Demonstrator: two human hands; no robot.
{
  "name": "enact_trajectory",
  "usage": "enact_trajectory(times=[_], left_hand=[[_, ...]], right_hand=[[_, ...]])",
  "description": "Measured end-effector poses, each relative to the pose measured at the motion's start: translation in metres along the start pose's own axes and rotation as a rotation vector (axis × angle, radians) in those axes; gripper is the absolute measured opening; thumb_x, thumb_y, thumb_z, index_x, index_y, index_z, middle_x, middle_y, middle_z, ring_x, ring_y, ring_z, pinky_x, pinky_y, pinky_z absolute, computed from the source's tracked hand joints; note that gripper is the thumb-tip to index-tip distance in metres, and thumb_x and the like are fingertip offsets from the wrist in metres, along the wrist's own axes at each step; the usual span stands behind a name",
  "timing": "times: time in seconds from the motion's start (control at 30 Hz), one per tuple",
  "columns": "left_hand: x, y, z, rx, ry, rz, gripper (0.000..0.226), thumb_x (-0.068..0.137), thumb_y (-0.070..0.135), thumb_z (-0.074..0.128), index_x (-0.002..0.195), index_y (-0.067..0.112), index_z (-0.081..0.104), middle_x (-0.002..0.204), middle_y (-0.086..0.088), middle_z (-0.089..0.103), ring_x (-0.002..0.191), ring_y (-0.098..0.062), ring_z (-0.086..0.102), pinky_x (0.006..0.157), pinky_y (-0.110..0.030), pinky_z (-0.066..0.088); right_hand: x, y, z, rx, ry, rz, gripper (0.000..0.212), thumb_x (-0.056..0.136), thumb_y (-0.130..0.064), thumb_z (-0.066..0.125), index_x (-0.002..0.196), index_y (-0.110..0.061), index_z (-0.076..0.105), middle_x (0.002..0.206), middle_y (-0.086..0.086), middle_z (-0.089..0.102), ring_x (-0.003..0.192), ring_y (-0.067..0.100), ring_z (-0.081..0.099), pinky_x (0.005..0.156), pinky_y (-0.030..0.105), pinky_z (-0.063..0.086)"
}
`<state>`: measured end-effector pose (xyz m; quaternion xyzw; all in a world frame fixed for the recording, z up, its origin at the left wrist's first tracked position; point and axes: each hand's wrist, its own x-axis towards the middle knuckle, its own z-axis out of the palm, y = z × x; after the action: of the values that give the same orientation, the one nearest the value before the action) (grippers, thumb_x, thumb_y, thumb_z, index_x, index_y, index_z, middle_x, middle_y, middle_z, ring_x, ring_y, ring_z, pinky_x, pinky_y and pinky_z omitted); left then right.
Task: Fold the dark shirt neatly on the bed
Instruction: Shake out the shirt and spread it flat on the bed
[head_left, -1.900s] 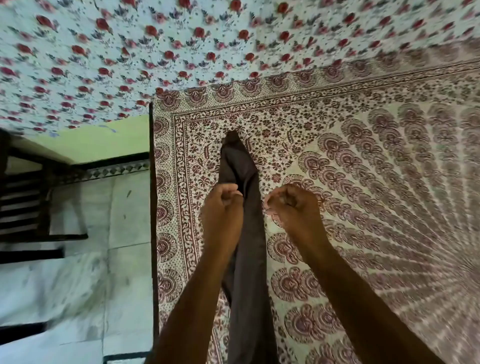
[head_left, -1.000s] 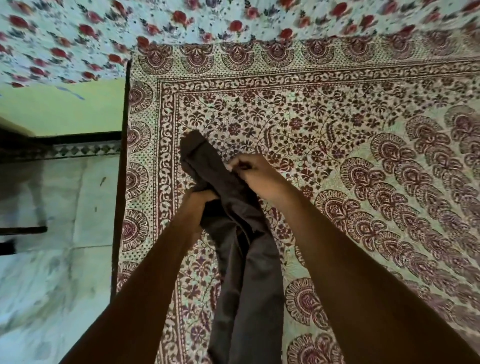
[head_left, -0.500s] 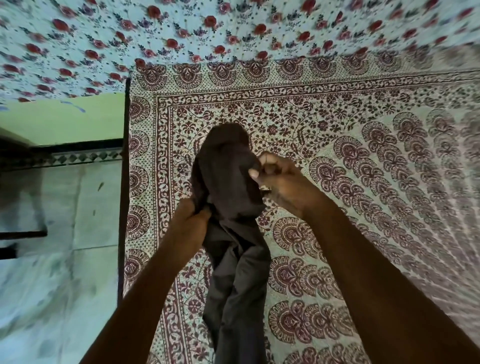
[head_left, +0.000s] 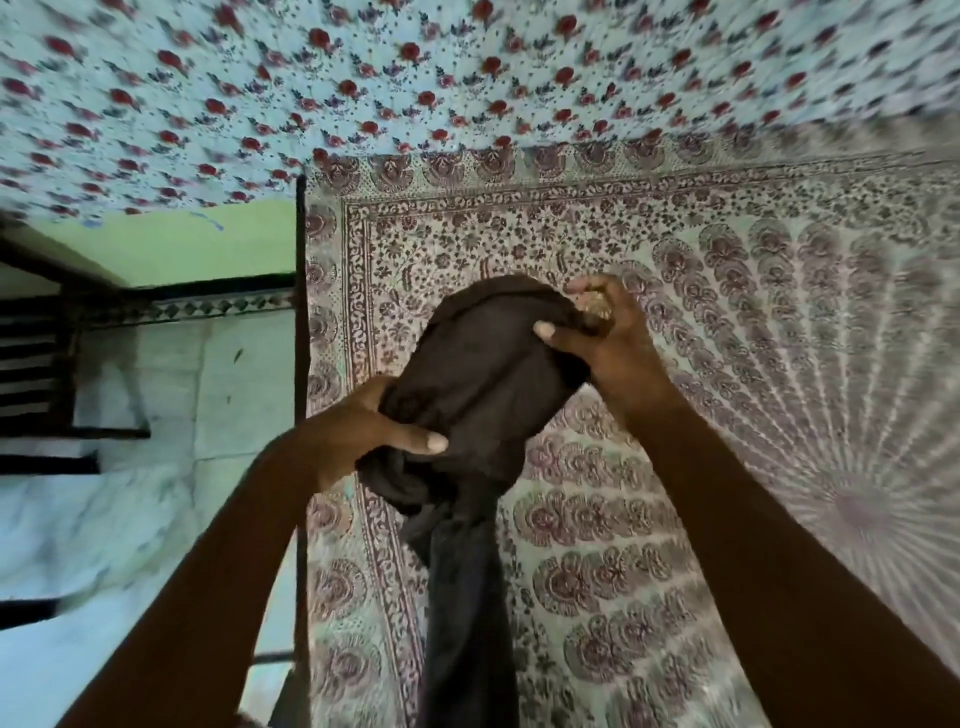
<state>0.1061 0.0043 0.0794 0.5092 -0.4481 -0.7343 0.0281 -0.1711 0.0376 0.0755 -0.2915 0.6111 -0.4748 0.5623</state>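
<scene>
Dark shirt (head_left: 483, 374) bunched between both hands; left fingers (head_left: 415, 441) and right fingers (head_left: 558, 332) clenched on it.

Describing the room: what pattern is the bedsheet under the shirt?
Maroon floral block print on cream bedsheet, seen in the head view.

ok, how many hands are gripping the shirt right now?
2. The left hand pinches the dark shirt at its lower left edge; the right hand grips its upper right edge, over the bedspread. Most fingers are hidden in the fabric.
</scene>
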Motion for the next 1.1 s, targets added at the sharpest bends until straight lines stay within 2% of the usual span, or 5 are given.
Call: enact_trajectory(times=[0.23,0.4,0.57,0.77,1.1], left_hand=[[-0.064,0.0,0.013,0.199,0.185,0.108,0.018,0.082,0.021,0.084,0.094,0.011,0.075,0.089,-0.001,0.08,0.082,-0.013,0.076,0.081,-0.031,0.058],[-0.087,0.0,0.017,0.664,0.658,0.295,0.052,0.095,0.045,0.071,0.064,0.007,0.057,0.062,-0.011,0.055,0.061,-0.023,0.053,0.055,-0.028,0.034],[-0.106,0.012,0.023,0.57,0.639,0.399,0.047,0.084,0.036,0.087,0.054,0.026,0.051,0.042,0.01,0.051,0.048,0.0,0.053,0.047,-0.02,0.032],[-0.12,0.038,0.034,0.747,0.578,0.452,0.04,0.089,0.046,0.068,0.095,0.007,0.075,0.083,-0.012,0.071,0.084,-0.03,0.069,0.063,-0.029,0.042],[-0.131,0.078,0.048,0.881,0.71,0.534,0.011,0.089,-0.002,0.062,0.094,0.0,0.071,0.088,-0.027,0.07,0.088,-0.045,0.067,0.071,-0.038,0.045]], right_hand=[[-0.079,-0.032,0.002,-0.629,-0.132,0.008,0.074,0.05,-0.032,0.104,0.116,-0.019,0.076,0.106,-0.005,0.079,0.099,0.011,0.074,0.093,0.042,0.062],[-0.12,-0.061,0.011,-1.045,-0.296,0.051,0.063,0.049,-0.045,0.103,0.092,-0.007,0.075,0.088,0.007,0.075,0.08,0.016,0.071,0.072,0.034,0.062],[-0.129,-0.093,0.001,-0.786,0.252,-0.324,0.018,0.082,-0.021,0.084,0.071,-0.012,0.073,0.064,0.003,0.066,0.058,0.015,0.059,0.055,0.033,0.048],[-0.166,-0.124,0.008,-0.329,0.16,-0.329,0.045,0.094,-0.011,0.074,0.052,-0.015,0.057,0.051,0.0,0.05,0.053,0.008,0.051,0.06,0.024,0.04],[-0.207,-0.176,-0.041,-1.292,0.283,-0.604,0.038,0.103,-0.038,0.05,0.075,-0.014,0.047,0.06,0.004,0.042,0.061,0.032,0.049,0.058,0.035,0.034]])
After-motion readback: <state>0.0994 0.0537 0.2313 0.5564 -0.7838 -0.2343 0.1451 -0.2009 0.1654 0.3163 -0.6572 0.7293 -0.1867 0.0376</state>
